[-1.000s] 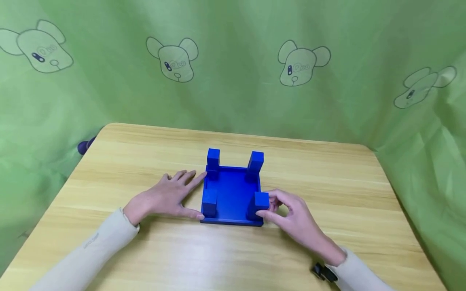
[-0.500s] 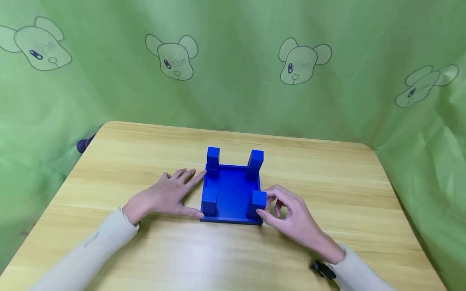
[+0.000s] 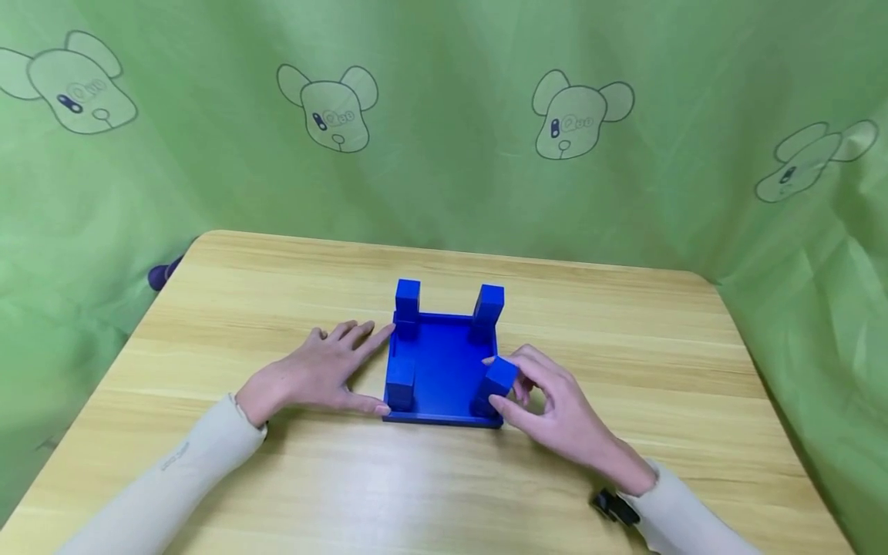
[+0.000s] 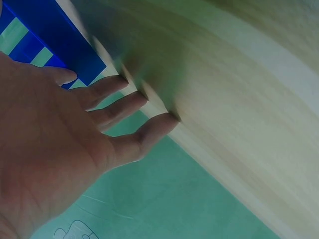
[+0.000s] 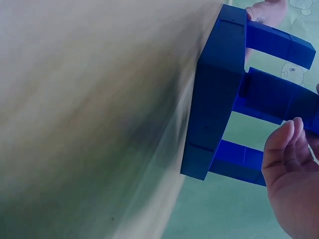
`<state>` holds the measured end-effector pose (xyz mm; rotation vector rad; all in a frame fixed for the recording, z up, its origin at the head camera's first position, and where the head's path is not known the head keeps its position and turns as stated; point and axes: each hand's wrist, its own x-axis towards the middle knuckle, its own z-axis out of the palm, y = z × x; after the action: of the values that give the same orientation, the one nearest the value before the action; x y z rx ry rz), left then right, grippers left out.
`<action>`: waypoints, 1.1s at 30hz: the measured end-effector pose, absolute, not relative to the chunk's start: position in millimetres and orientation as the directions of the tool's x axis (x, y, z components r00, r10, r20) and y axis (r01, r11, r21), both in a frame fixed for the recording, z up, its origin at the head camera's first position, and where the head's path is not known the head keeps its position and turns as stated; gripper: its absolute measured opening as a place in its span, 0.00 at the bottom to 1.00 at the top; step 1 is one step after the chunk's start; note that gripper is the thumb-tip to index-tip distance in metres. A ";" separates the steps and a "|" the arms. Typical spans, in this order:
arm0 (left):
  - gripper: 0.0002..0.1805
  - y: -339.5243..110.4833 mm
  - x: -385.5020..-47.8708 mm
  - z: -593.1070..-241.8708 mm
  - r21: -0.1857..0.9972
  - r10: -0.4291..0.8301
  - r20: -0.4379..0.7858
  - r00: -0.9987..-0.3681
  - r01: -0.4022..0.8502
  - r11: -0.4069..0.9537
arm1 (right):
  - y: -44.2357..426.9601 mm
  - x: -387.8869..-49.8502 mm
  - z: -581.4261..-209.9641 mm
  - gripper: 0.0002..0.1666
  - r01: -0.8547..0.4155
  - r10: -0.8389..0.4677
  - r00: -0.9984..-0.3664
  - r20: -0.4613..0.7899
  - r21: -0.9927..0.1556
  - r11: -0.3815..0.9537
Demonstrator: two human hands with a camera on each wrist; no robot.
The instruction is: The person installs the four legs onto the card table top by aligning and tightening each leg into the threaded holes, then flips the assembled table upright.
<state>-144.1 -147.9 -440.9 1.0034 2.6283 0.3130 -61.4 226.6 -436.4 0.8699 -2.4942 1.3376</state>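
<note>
A square blue tray-like base (image 3: 447,370) with a low rim lies on the table, a blue square post standing at each corner. The near right post (image 3: 497,381) is turned relative to the others, and my right hand (image 3: 555,401) pinches its top between thumb and fingers. My left hand (image 3: 315,378) lies spread along the base's left side, thumb at the near left corner and forefinger by the far left one. In the left wrist view its fingers (image 4: 119,104) are extended with fingertips on the table. The right wrist view shows the base's side wall (image 5: 214,94) and posts.
The wooden table (image 3: 277,285) runs back to a green curtain (image 3: 444,154) printed with mouse heads. A dark purple object (image 3: 161,276) shows beyond the table's left edge. A black device (image 3: 613,509) sits by the right sleeve.
The near right post has twisted in my right hand, its top now angled to the right; half a second ago it stood square. My left hand has stayed in place against the base.
</note>
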 end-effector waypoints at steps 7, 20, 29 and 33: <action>0.71 -147.4 -144.5 -441.0 0.305 0.678 -0.203 -0.707 0.612 0.730 | 228.4 -61.7 -436.4 0.21 -0.483 -0.363 -0.867 0.341 -0.757 0.441; 0.71 -147.2 -144.3 -441.7 0.299 0.675 -0.203 -0.709 0.612 0.732 | 230.9 -62.3 -438.3 0.21 -0.509 -0.363 -0.854 0.373 -0.745 0.432; 0.70 -146.5 -145.5 -440.9 0.295 0.678 -0.188 -0.711 0.617 0.730 | 231.4 -63.7 -434.4 0.21 -0.542 -0.375 -0.835 0.402 -0.720 0.434; 0.70 -146.4 -144.8 -443.2 0.302 0.679 -0.198 -0.706 0.615 0.728 | 230.8 -61.5 -436.3 0.20 -0.534 -0.374 -0.840 0.393 -0.718 0.446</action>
<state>-144.8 -146.4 -443.2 1.0142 2.6368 0.3087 -61.5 230.8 -436.3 0.7985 -2.5165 1.3464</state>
